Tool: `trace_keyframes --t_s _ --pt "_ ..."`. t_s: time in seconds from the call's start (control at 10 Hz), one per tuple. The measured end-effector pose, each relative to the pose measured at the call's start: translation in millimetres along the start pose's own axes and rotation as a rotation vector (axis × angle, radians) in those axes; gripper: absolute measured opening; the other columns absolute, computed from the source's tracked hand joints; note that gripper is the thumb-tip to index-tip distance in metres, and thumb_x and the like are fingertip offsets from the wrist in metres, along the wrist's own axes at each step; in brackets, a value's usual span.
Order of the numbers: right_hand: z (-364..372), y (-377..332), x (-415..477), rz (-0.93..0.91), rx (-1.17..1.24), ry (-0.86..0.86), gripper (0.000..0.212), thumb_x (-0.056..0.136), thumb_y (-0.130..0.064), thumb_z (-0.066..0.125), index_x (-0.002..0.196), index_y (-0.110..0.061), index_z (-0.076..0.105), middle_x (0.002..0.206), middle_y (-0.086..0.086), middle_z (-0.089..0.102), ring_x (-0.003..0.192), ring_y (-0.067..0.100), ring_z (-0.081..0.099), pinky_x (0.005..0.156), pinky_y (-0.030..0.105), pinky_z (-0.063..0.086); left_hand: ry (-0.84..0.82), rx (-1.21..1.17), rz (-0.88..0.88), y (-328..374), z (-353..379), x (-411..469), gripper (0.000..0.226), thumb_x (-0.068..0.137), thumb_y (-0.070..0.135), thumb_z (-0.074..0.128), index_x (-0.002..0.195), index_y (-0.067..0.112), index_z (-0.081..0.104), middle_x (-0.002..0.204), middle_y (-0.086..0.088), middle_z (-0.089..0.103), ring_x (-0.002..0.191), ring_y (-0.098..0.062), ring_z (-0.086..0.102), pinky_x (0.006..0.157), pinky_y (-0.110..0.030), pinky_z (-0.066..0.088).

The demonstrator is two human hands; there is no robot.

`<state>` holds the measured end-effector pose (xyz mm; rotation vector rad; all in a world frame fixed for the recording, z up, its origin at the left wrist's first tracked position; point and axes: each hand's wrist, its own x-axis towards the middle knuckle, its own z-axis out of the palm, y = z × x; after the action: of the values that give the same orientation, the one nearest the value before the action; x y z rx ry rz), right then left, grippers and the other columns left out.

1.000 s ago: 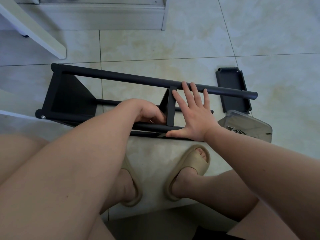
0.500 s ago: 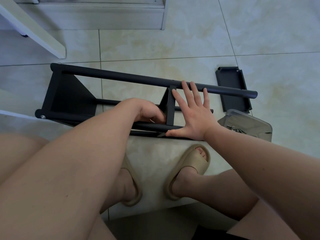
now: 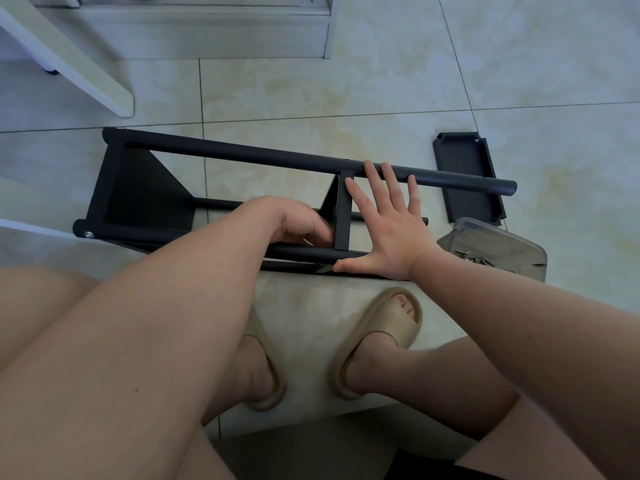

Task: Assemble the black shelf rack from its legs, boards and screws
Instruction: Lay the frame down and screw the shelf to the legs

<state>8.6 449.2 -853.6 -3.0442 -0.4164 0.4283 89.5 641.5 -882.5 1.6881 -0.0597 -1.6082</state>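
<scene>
The black rack (image 3: 259, 157) lies on its side on the tiled floor, with one board (image 3: 145, 195) fixed at its left end and a middle board (image 3: 343, 216) standing between the legs. My left hand (image 3: 298, 220) is curled against the left face of the middle board, near the front leg, and pinches what looks like a thin pale tool. My right hand (image 3: 391, 230) lies flat with spread fingers just right of that board; its fingertips reach the far leg and its thumb rests on the near leg. A silver screw head (image 3: 89, 234) shows at the near leg's left end.
A loose black board (image 3: 464, 174) lies on the floor beyond the rack's right end. Beside it sits a clear plastic box (image 3: 502, 254) with several screws. A white slanted furniture leg (image 3: 69, 60) and a cabinet base (image 3: 207, 29) are at the back. My sandalled feet (image 3: 381, 337) rest below the rack.
</scene>
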Motion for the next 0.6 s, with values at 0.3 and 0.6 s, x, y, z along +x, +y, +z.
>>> trace_keyframes --t_s 0.3,0.6 --pt "2.0 1.0 0.4 -0.009 0.008 0.014 0.132 0.06 -0.104 0.028 0.162 -0.027 -0.005 0.168 0.008 -0.021 0.153 0.031 -0.025 0.12 0.062 -0.013 -0.032 0.009 -0.037 -1.1 -0.1 -1.3 0.026 0.086 0.006 0.059 0.077 0.019 0.079 0.097 -0.01 0.07 0.098 -0.027 0.062 0.108 -0.045 0.044" --pt "2.2 0.8 0.0 -0.007 0.004 0.017 0.132 0.06 -0.104 0.028 0.162 -0.027 -0.006 0.168 0.008 -0.021 0.153 0.032 -0.025 0.12 0.063 -0.013 0.008 -0.024 -0.041 0.3 0.9 -0.7 0.027 0.085 0.013 0.066 0.11 0.008 0.074 0.117 -0.015 0.071 0.116 -0.03 0.065 0.11 -0.046 0.045"
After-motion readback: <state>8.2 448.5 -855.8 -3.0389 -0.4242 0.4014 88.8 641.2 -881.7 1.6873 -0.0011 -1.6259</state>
